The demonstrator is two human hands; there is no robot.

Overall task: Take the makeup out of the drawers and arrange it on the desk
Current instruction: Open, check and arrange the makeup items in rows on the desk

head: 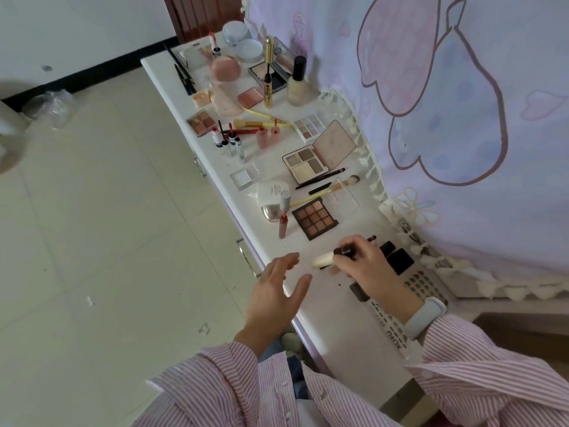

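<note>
The right hand, lower centre of the frame, grips a dark tube with curled fingers; a pale brush head shows just left of it, whether held I cannot tell; a pale band sits on the wrist above a striped sleeve. The left hand hovers lower left of it, fingers spread and relaxed, holding nothing, over the front edge of the white surface. Just right of the right hand stand dark boxes, beside a pale perforated tray. Above the hands lies a brown nine-pan palette; left of it a red gloss tube and a white bottle; above them a yellow-handled brush and a black pencil. Toward the centre sits an open four-pan palette with its lid raised; farther up, a pastel palette, small lipsticks and pink tubes. In the upper part stand a foundation bottle, a gold mascara, a pink sponge and round jars. A drawer handle shows on the surface's left side; pale floor tiles fill the left; a cartoon-print curtain fills the right.
</note>
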